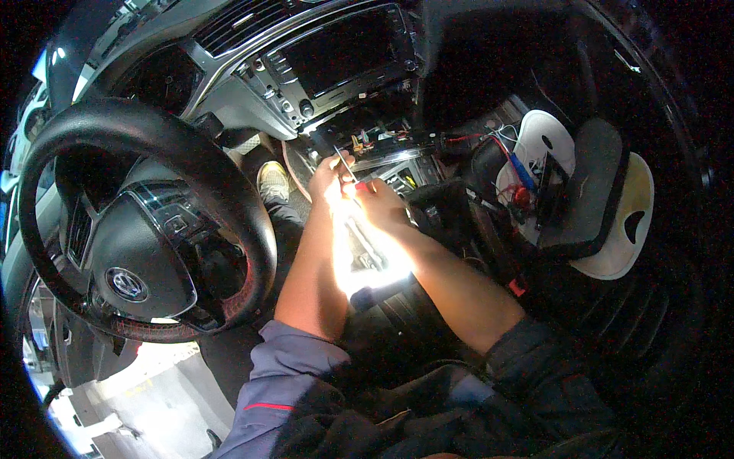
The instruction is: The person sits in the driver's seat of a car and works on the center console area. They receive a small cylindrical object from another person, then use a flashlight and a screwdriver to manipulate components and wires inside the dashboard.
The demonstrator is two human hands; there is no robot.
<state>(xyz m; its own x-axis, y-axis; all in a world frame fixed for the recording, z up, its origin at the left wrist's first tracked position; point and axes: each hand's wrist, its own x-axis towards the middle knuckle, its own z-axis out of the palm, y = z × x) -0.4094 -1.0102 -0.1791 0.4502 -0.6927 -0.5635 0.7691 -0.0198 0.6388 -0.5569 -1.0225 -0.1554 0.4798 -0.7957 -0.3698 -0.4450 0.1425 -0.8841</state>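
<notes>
Both hands meet low in front of the dashboard, by the opened centre console (394, 157). My right hand (382, 205) is closed around the red handle of what looks like a screwdriver (361, 187). Its thin metal shaft points up and away, toward the console. Close beside that shaft is my left hand (330, 177), with its fingers curled together; what lies in them is too small and glared to make out. Several loose wire connectors (371, 139) show in the opening just beyond the hands. Strong light washes out the area between my forearms.
At left is the steering wheel (145, 222), with a shoe (273, 182) in the footwell beyond it. The centre screen (344, 53) stands above the console. On the right seat lie a dark pad (585, 191), white panels (547, 134) and a blue-handled tool (523, 173) among wires.
</notes>
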